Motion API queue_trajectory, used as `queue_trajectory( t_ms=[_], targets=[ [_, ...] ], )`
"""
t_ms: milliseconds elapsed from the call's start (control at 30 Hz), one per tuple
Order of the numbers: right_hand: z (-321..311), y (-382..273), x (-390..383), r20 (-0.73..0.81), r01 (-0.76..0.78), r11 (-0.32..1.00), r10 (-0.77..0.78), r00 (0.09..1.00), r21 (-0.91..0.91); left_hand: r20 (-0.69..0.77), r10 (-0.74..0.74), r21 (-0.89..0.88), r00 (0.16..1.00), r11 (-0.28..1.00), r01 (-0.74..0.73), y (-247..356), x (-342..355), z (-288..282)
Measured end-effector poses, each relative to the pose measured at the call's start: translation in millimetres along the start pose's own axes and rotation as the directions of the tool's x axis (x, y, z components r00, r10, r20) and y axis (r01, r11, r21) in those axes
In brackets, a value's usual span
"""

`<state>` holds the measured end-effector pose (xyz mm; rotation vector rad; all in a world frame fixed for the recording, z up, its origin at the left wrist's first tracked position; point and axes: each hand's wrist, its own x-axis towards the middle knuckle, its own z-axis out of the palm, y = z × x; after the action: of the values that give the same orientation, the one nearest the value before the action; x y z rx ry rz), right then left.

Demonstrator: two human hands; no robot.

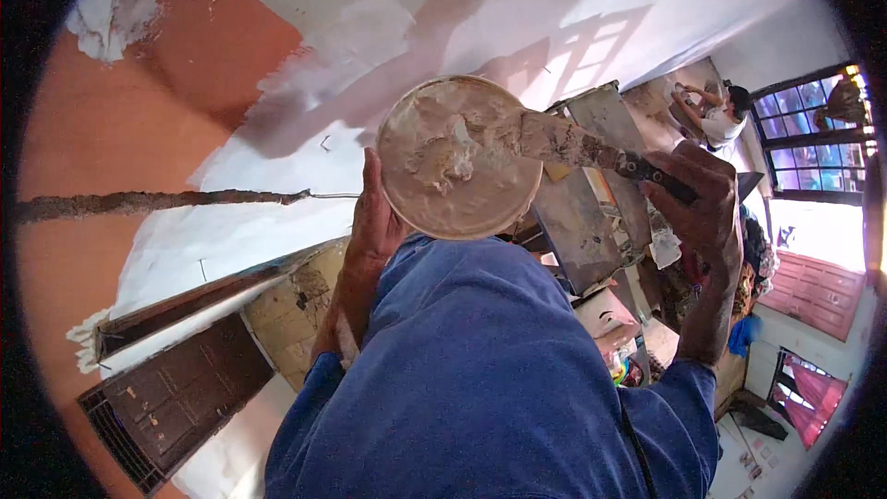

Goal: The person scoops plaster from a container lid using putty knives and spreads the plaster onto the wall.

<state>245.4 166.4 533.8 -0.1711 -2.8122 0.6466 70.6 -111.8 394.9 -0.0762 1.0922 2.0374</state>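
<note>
My left hand (371, 217) supports a round, shallow plastic tub or lid (467, 235) from its left side, the thumb up along the rim and the other fingers hidden beneath. Wet, pinkish-beige plaster (434, 152) coats its inside, with a lump in the middle. My right hand (698, 194) is wrapped round the dark handle of a putty knife (564, 140), whose blade is smeared with plaster. The blade's end lies over the tub's right side, at the plaster.
Ahead is a wall (360, 143), part orange and part whitish, with nails and a groove. A dark door (185, 393) stands at lower left. Cluttered boards (577, 231) lie to the right. Another person (725, 120) sits far right beside a barred window (813, 134).
</note>
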Motion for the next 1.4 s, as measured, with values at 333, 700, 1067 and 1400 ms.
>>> queue_trajectory(
  t_ms=[333,700,1067,1400],
  targets=[
    [2,-32,48,0.145,0.316,0.884,-0.283,0.948,-0.343,-0.191,-0.048,-0.082,0.98,0.996,0.033,11,-15,6],
    [43,-77,53,0.485,0.572,0.775,-0.403,0.776,-0.27,0.307,0.465,0.948,0.83,-0.069,-0.312,-16,-23,-14],
    [47,-96,43,0.594,0.731,0.661,-0.523,0.611,-0.171,0.284,0.473,0.942,0.834,0.025,-0.336,-36,-16,-23],
    [47,-63,54,0.398,0.569,0.799,-0.466,0.79,-0.195,0.149,0.586,0.94,0.796,0.166,-0.298,-43,-12,-29]
  ],
)
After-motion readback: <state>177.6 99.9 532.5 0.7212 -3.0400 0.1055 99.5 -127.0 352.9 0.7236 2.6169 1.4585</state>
